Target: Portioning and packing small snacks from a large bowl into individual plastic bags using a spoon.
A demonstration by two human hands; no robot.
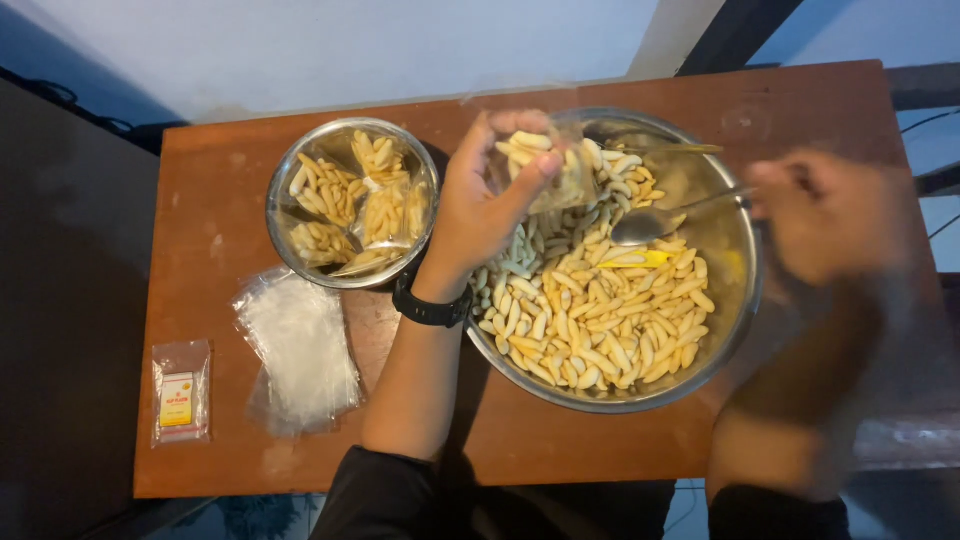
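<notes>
Forearms reach up from the bottom edge, the nearest things in view, over a brown wooden table (620,440) that fills most of the scene. On its right half sits the big steel bowl (735,330), heaped with pale, finger-shaped snacks (600,320), a few of them greenish and one bright yellow. A smaller steel bowl (285,170) stands to its left, just beside it, holding several filled clear packets (355,205) of the same snacks. Below that bowl lies a stack of empty clear bags (295,345), and further left, near the table edge, a small clear packet (181,392) with a yellow and white label inside.

Over the big bowl's left rim the left hand (480,200), with a black watch (430,305) at the wrist, pinches a clear bag (545,165) between thumb and fingers; the bag is held up above the snacks and is partly filled with them. The right hand (825,215) is blurred at the bowl's right rim; its fingers seem closed on the handle of a steel spoon (650,225), whose head lies over the snacks just right of the bag, though the blur hides the grip itself.
</notes>
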